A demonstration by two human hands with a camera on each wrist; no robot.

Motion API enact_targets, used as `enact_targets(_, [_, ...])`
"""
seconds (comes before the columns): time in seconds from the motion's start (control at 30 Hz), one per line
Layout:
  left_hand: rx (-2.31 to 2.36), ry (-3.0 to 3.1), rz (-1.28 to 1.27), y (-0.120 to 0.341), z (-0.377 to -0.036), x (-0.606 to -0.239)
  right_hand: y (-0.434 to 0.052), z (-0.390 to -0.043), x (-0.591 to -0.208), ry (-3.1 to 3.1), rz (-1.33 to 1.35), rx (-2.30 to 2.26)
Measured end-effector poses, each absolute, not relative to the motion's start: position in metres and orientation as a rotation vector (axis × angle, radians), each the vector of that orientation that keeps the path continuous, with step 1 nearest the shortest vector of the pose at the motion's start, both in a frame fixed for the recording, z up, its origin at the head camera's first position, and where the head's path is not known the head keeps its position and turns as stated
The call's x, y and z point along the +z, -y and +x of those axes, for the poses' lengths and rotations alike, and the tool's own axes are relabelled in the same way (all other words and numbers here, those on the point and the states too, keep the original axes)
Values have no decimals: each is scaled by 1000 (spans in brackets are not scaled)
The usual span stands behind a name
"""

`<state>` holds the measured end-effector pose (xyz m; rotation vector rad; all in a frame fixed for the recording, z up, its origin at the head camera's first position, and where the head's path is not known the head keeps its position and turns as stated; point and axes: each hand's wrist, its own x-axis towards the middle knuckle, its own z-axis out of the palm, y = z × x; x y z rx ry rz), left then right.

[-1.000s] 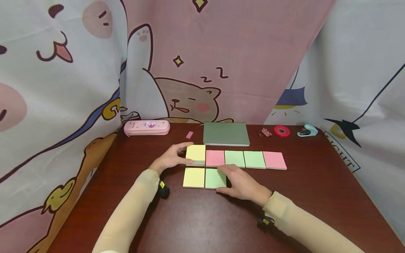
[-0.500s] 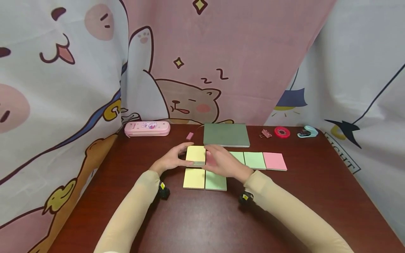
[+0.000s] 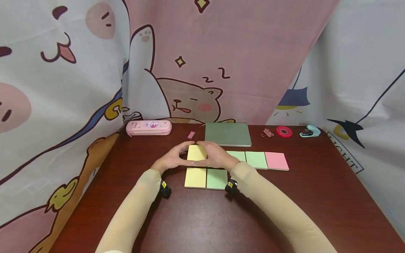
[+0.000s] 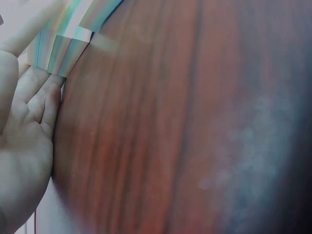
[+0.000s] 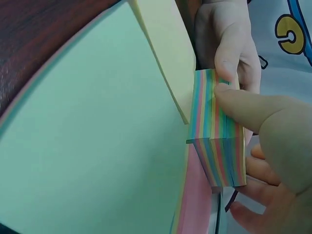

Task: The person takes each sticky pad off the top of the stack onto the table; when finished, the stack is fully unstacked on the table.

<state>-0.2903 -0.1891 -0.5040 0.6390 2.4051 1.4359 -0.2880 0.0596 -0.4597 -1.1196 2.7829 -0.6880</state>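
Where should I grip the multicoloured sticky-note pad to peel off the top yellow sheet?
Steady the pad by its striped side edges, as the left hand does. With the right hand, probably pinch the yellow sheet's free near corner from your side; its edges lie flat.

Both forearms are stretched forward and angled inward. The left hand (image 3: 171,160) and right hand (image 3: 216,157) are brought close together, fingers curled, thumbs nearly met.

Six sticky notes are counted flat: two yellow (image 3: 194,177), three green (image 3: 216,178), one pink (image 3: 276,161). One pad (image 3: 196,153), one notebook (image 3: 227,134), one pencil case (image 3: 148,127).
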Motion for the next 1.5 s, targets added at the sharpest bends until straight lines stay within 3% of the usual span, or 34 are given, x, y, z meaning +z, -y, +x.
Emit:
enact_targets(0.33, [1388,-2431,681,188,-290,-508,-85,-279,-464,-2835,-1136,-752])
enact_targets(0.9, [1401,-2437,684,191,-287,-506,-205,-213,-472,-2883,-1189,-792])
enact_targets(1.5, [1405,-2421,684,188,-290,-503,-215,-194,-487,-2906,-1315,-584])
